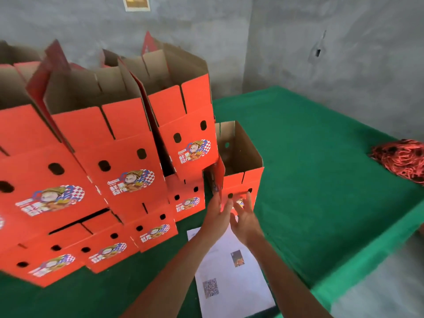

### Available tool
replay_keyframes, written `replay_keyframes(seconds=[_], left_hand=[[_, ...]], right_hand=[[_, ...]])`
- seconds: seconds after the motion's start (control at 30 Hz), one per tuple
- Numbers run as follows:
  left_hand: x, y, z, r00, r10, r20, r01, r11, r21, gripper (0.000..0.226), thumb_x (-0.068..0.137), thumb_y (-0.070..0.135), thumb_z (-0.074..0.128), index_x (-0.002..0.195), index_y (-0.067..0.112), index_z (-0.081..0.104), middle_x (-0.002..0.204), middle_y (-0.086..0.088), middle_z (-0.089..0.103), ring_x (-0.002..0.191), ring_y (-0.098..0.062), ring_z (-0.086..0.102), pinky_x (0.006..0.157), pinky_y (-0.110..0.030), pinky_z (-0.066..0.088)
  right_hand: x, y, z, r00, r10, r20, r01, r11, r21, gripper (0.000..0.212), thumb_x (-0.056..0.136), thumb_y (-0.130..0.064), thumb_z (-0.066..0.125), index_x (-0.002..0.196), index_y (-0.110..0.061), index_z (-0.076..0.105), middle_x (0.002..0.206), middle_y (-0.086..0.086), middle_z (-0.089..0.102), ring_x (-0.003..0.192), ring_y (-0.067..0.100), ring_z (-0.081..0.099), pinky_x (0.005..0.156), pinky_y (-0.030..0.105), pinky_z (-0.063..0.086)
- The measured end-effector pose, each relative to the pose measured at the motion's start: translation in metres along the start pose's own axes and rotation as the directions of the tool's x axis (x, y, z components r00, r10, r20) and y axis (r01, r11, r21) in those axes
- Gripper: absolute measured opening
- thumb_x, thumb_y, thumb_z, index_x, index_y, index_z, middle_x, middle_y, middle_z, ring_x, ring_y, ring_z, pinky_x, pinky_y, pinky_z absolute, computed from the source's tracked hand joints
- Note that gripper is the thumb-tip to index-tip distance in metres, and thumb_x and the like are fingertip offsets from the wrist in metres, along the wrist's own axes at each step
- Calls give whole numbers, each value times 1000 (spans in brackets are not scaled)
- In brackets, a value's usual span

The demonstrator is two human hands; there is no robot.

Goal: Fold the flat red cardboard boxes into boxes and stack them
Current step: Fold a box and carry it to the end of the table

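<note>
Green cloth (321, 157) covers the table under grey walls. I see my left hand (216, 216) and right hand (245, 220), fingers straight, pressing the front of a single open red box (246, 182); the contact is blurred. Left of my hands stand the stacked boxes (119, 161), cut off at frame edge; a paper sheet (229, 283) lies beneath my wrists.
</note>
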State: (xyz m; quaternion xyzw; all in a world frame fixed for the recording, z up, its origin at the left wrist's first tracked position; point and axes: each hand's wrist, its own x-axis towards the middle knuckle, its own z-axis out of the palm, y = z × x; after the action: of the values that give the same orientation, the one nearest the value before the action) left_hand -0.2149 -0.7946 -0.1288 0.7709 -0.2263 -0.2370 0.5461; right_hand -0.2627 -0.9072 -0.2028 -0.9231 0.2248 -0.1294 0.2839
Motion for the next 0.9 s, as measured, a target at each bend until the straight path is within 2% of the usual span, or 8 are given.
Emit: replay_keyframes(seconds=[0.07, 0.13, 0.23, 0.3, 0.43, 0.57, 0.7, 0.9], left_hand=[[-17, -9, -16, 999, 36, 14, -37, 986, 161, 26, 107, 35, 51, 133, 37, 54, 124, 26, 56, 114, 7, 55, 106, -23, 40], [-35, -20, -39, 999, 33, 27, -41, 946, 322, 29, 107, 34, 50, 128, 23, 66, 125, 10, 67, 117, -8, 61, 105, -31, 48], [-86, -45, -81, 1000, -17, -23, 26, 870, 492, 34, 105, 44, 42, 110, 28, 70, 109, 10, 73, 102, -10, 68, 91, -34, 55], [-131, -75, -114, 989, -102, -106, 143, 828, 543, 36, 102, 48, 41, 102, 25, 68, 102, 10, 74, 97, -12, 70, 86, -33, 56], [-224, -137, -223, 885, -283, -370, 445, 748, 493, 29, 102, 43, 44, 102, 22, 65, 105, 2, 74, 101, -23, 70, 85, -35, 56], [-310, -166, -352, 698, -365, -616, 666, 648, 370, 28, 104, 40, 45, 112, 26, 68, 113, -4, 73, 107, -30, 69, 86, -36, 54], [-352, -181, -457, 553, -347, -758, 720, 657, 224, 26, 102, 36, 52, 122, 30, 69, 120, -2, 74, 107, -26, 70, 91, -35, 56], [-364, -209, -604, 518, -200, -831, 697, 662, 275, 42, 103, 32, 56, 143, 22, 55, 146, -6, 53, 129, -25, 55, 106, -44, 51]], right_hand=[[-11, -19, 5, 996, 75, -57, -76, 997, -12, 34, 99, -15, 56, 131, -11, 65, 151, 17, 47, 126, 37, 57, 95, 41, 51], [-30, -45, 11, 996, 47, -73, -43, 997, 56, 23, 96, -14, 60, 115, -11, 72, 122, 11, 67, 113, 32, 63, 89, 39, 52], [-76, -85, 31, 1000, -24, 16, 23, 996, 92, 18, 97, -18, 61, 110, -19, 74, 114, -3, 71, 106, 21, 65, 91, 34, 51], [-111, -106, 53, 992, -68, 104, 62, 996, 61, 18, 100, -21, 58, 110, -22, 73, 112, -6, 71, 106, 18, 66, 88, 30, 48], [-156, -176, 105, 962, -142, 232, 109, 983, 148, 16, 94, -23, 70, 108, -22, 77, 105, -1, 77, 97, 17, 72, 80, 31, 52], [-189, -284, 172, 860, -353, 368, 269, 927, 262, 14, 84, -6, 79, 96, -12, 79, 91, 4, 78, 83, 20, 76, 70, 36, 57], [-204, -397, 231, 744, -541, 391, 395, 829, 396, 14, 89, -7, 75, 103, -8, 76, 96, 3, 77, 89, 19, 74, 79, 30, 55], [-150, -535, 308, 744, -493, 451, 290, 846, 447, 31, 102, -18, 61, 129, -5, 63, 116, 11, 72, 100, 21, 69, 91, 37, 56]])
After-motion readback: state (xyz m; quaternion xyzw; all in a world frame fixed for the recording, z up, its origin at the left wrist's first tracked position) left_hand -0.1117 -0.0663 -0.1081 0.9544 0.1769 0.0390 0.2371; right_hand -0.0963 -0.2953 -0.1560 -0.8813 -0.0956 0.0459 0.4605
